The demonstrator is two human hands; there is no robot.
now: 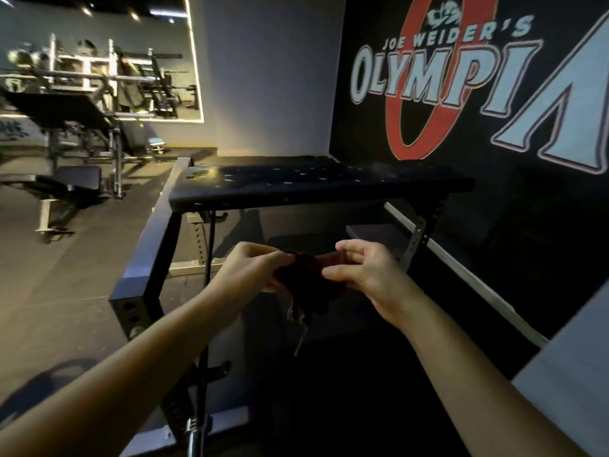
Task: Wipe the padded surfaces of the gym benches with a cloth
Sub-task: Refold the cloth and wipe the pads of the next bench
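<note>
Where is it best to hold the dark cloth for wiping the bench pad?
Probably grip the bunched upper part of the cloth from above, where the left hand and right hand pinch it; the frayed lower end hangs loose and thin.

Cloth (304,275) dark maroon – bench pad (316,181) black w/ pale flecks; wall logo (445,77) red, white on black.

Open air above bench pad (316,181)
</note>
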